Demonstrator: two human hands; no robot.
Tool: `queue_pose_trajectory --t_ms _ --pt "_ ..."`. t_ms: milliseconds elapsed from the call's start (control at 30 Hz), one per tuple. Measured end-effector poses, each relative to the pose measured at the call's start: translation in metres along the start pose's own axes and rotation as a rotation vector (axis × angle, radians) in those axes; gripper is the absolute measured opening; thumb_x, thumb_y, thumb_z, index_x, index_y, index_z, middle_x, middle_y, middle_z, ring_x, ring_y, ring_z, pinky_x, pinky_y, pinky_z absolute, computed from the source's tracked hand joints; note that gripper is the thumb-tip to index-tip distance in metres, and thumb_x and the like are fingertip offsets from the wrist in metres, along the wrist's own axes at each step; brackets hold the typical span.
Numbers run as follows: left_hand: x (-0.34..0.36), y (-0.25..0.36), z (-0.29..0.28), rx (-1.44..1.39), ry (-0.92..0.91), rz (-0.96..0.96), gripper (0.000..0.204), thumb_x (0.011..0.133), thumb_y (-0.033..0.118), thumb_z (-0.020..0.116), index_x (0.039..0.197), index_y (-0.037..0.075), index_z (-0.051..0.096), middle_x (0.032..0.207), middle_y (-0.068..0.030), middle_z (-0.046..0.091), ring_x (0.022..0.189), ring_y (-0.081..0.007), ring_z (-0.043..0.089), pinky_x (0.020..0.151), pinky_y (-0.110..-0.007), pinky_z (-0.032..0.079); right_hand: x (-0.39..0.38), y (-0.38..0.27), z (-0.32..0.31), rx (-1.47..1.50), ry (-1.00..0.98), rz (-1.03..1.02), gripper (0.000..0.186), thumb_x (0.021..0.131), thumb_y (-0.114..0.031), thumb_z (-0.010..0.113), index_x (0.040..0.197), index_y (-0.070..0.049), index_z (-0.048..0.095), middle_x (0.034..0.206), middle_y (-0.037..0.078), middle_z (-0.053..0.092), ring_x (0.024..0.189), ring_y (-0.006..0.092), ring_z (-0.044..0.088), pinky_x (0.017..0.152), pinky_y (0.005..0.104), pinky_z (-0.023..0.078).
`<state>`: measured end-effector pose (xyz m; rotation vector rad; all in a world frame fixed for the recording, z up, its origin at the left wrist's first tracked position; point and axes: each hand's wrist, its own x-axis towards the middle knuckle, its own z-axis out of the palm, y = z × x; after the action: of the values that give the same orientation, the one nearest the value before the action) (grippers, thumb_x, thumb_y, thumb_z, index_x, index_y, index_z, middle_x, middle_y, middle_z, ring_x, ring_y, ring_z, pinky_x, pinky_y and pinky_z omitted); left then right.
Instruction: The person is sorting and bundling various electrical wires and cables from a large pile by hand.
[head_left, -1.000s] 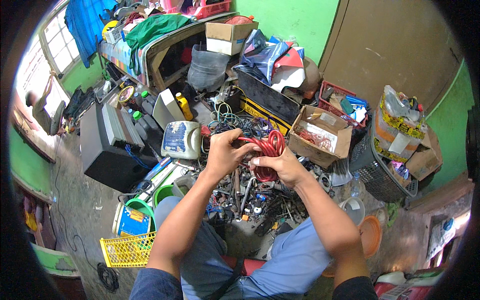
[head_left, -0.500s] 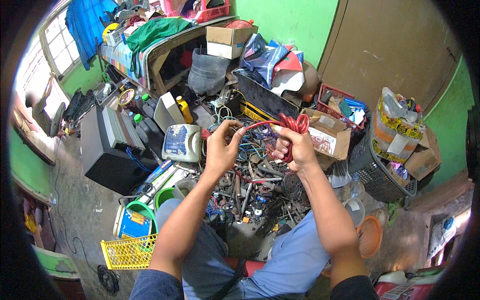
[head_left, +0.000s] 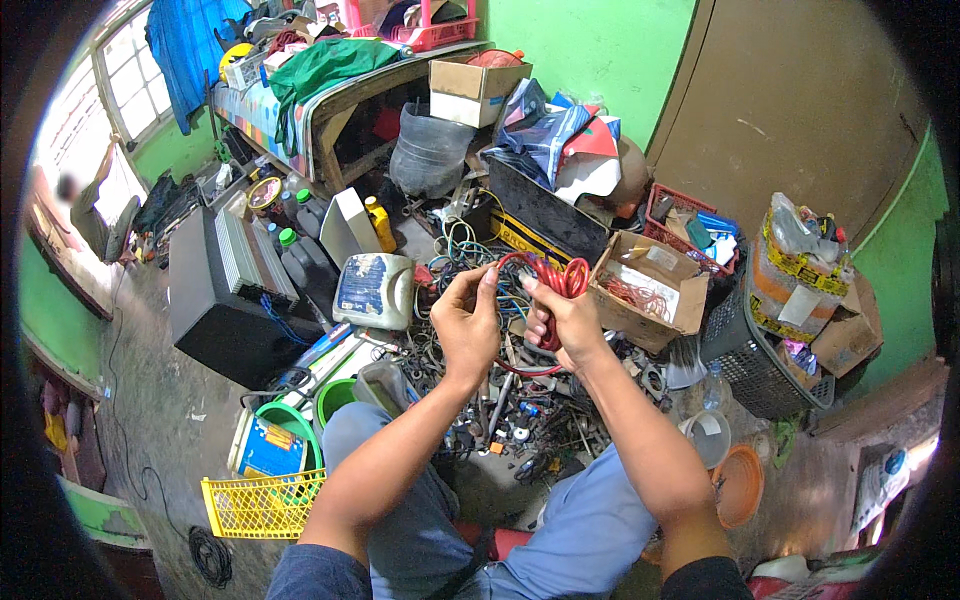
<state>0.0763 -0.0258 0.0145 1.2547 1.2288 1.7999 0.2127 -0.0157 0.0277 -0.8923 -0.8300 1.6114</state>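
Observation:
A bundle of red cable (head_left: pixel 572 279) is looped in my right hand (head_left: pixel 568 318), whose fingers are wrapped round the coils with the thumb on top. My left hand (head_left: pixel 468 325) pinches a length of the same red cable between thumb and fingertips, just left of the bundle. A short arc of cable spans the small gap between the two hands. Another loop of it hangs below the right hand. Both hands are raised over a heap of tools, wires and small metal parts (head_left: pixel 520 405) on the floor between my knees.
A cardboard box (head_left: pixel 650 290) with thin reddish wire stands right of the hands. To the left are a white jug (head_left: pixel 373 290), a black speaker-like box (head_left: pixel 215 320) and a yellow crate (head_left: pixel 262 505). A black open case (head_left: pixel 550 205) lies beyond; a grey basket (head_left: pixel 765 350) stands far right.
My hands have come closer together, the left moving right and the right moving slightly left and down. The stretch of red cable between them is shorter. The view has shifted a little.

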Motion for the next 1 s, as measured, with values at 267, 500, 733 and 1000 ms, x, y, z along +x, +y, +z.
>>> queue_pose_trajectory --t_ms 267,500,733,1000 --pt "-0.006 -0.007 0.009 0.039 -0.110 0.193 0.024 0.096 0.003 0.064 0.118 0.000 0.072 0.082 -0.0116 0.070 0.071 -0.0120 0.063 0.066 -0.028 0.052 0.009 0.025 0.004 -0.021 0.032 -0.088 0.028 0.092 -0.041 0.076 0.091 -0.014 0.066 0.074 -0.007 0.057 0.061 0.0020 0.053 0.050 0.0219 0.041" --pt "-0.009 0.006 0.001 0.222 -0.286 0.298 0.038 0.086 -0.008 0.061 0.123 0.000 0.069 0.096 -0.0173 0.057 0.080 -0.0271 0.062 0.070 -0.035 0.051 0.005 0.018 0.004 -0.046 0.030 -0.163 0.031 0.092 -0.042 0.076 0.096 -0.013 0.065 0.084 -0.007 0.059 0.073 0.0036 0.054 0.063 0.0240 0.043" --pt "-0.008 0.010 0.002 0.145 -0.304 0.146 0.023 0.087 -0.002 0.070 0.109 -0.002 0.071 0.081 -0.0132 0.068 0.069 -0.0185 0.067 0.065 -0.032 0.053 0.008 0.018 -0.001 -0.054 0.037 -0.190 0.029 0.091 -0.035 0.079 0.103 -0.011 0.068 0.089 -0.006 0.061 0.077 0.0045 0.054 0.066 0.0240 0.044" --pt "-0.006 0.012 -0.002 0.210 -0.404 -0.021 0.019 0.086 0.014 0.079 0.086 -0.003 0.070 0.071 -0.0110 0.071 0.065 -0.0095 0.067 0.060 -0.029 0.052 0.016 0.017 -0.004 -0.050 0.092 -0.234 0.014 0.090 -0.016 0.076 0.099 -0.010 0.067 0.085 -0.001 0.064 0.070 0.0085 0.059 0.061 0.0256 0.047"
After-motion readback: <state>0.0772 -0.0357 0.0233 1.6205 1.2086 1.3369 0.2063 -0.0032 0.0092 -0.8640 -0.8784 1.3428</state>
